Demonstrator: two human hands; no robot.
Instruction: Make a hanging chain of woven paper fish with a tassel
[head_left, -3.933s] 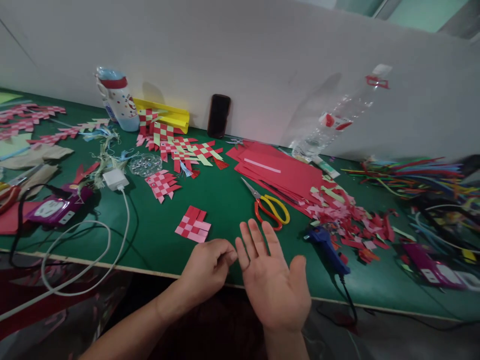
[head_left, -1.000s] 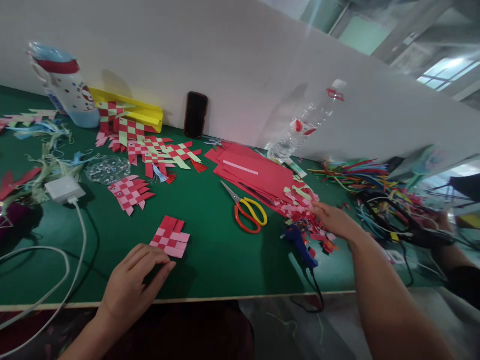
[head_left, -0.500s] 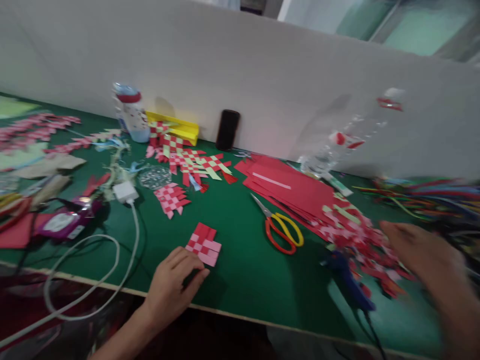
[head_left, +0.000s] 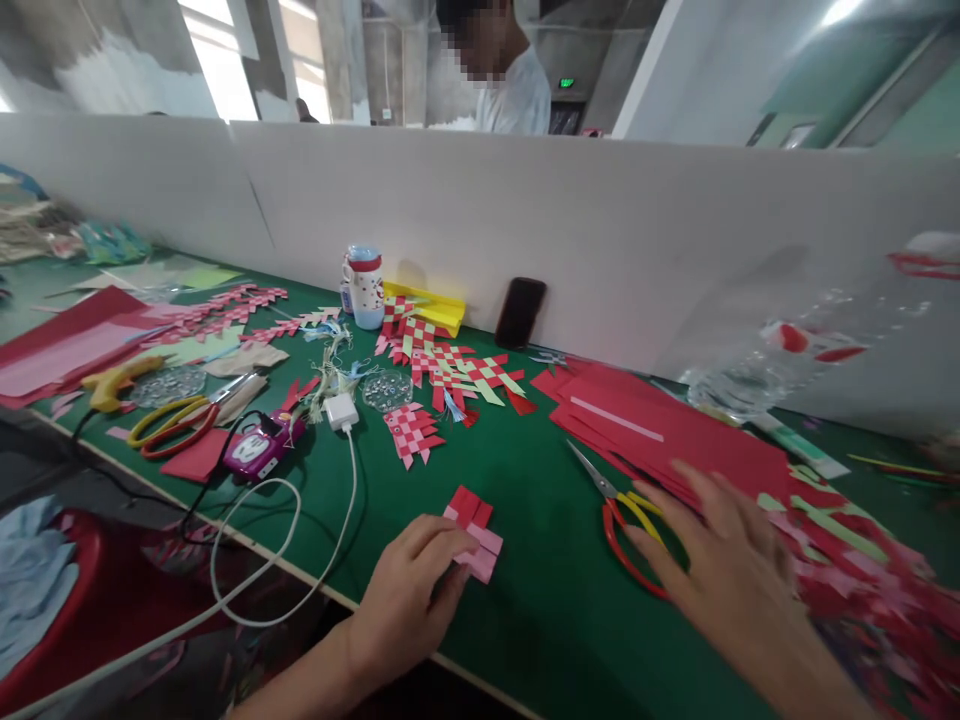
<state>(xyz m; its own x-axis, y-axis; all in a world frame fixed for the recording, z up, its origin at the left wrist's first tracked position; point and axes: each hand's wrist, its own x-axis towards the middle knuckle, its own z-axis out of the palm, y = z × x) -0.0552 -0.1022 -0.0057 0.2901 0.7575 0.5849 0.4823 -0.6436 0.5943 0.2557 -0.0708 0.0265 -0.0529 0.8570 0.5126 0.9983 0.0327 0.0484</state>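
Near the table's front edge, my left hand (head_left: 409, 590) pinches a small woven paper piece (head_left: 481, 535) in red and pink, with its fingers over the lower left corner. My right hand (head_left: 724, 560) is open, fingers spread, above the handles of the scissors (head_left: 606, 488). These have one red and one yellow handle, and the hand partly covers them; I cannot tell whether it touches them. A finished-looking woven paper fish (head_left: 414, 435) lies behind the small piece. Red paper sheets (head_left: 622, 430) are stacked beyond the scissors.
Paper scraps (head_left: 862, 590) pile up at right, below a clear plastic bottle (head_left: 795, 345). A phone (head_left: 521, 312) leans on the partition. Left are a white charger (head_left: 342, 411) with a looping cable, a purple power socket (head_left: 266, 447) and a yellow glue gun (head_left: 124, 380). A person (head_left: 514, 95) is behind the partition.
My right hand has moved left from the scrap pile to over the scissors. My left hand now grips the woven piece. The view has swung left and up; the blue glue gun is now out of sight.
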